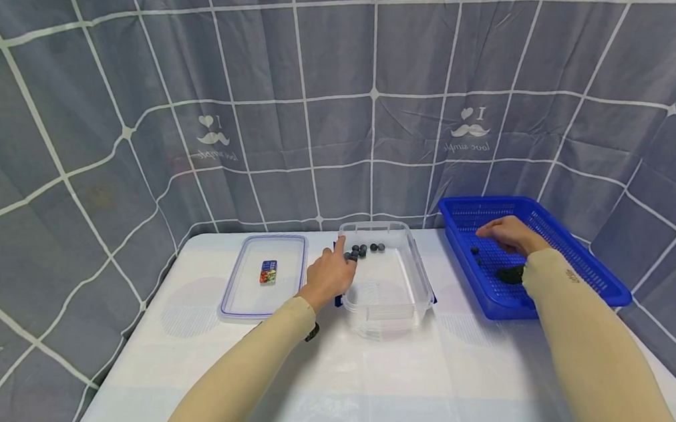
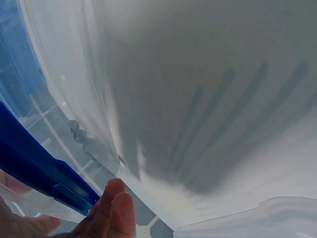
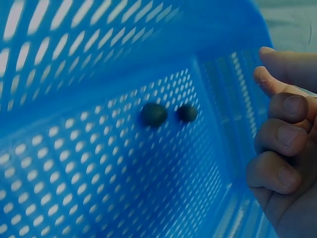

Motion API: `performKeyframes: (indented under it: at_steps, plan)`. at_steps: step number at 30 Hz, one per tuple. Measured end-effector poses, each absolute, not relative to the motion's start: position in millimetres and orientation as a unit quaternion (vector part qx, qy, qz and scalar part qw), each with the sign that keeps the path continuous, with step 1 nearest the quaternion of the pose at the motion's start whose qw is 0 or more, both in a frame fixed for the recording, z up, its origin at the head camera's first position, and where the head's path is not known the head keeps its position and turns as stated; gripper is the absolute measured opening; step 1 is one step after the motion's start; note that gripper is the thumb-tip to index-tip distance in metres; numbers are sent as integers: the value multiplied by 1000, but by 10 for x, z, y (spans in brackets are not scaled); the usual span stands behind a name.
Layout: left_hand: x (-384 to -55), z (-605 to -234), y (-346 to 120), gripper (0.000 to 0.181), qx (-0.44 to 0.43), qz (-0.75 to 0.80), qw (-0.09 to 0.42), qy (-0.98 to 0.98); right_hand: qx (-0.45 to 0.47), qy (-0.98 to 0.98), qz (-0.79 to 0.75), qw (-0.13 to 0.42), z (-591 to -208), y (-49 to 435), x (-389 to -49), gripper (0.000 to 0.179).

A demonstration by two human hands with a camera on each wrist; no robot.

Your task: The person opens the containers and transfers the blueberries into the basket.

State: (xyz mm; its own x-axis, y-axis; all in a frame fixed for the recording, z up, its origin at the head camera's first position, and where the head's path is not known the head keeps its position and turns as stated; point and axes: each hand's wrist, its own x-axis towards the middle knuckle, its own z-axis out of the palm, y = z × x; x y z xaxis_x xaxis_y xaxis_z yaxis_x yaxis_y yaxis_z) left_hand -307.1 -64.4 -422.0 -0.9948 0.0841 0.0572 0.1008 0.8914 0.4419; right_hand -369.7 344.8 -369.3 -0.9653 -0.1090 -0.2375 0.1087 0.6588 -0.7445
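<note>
My left hand [image 1: 327, 275] grips the left wall of a clear plastic container [image 1: 383, 311], its fingers beside a blue latch [image 2: 44, 168]. Several small dark round berries [image 1: 363, 250] lie in the far part of the container. Over the blue basket [image 1: 592, 282] hovers my right hand [image 1: 512, 234]. Its thumb and index finger stretch out with a small gap, and the other fingers are curled inward. In the right wrist view two dark berries [image 3: 153, 115] sit on the perforated basket floor, apart from the fingertips.
Left of the container a clear lid [image 1: 248, 292] with a blue seal lies flat, bearing a colourful label [image 1: 268, 272]. A white-covered table [image 1: 353, 384] carries everything. A grey checked curtain [image 1: 337, 130] hangs behind and at both sides.
</note>
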Motion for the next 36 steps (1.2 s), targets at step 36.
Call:
performKeyframes:
  at_steps: [36]
  plan:
    - [-3060, -4209, -628, 64, -45, -227, 19, -973, -123, 861, -469, 154, -3455, 1981, -3898, 40]
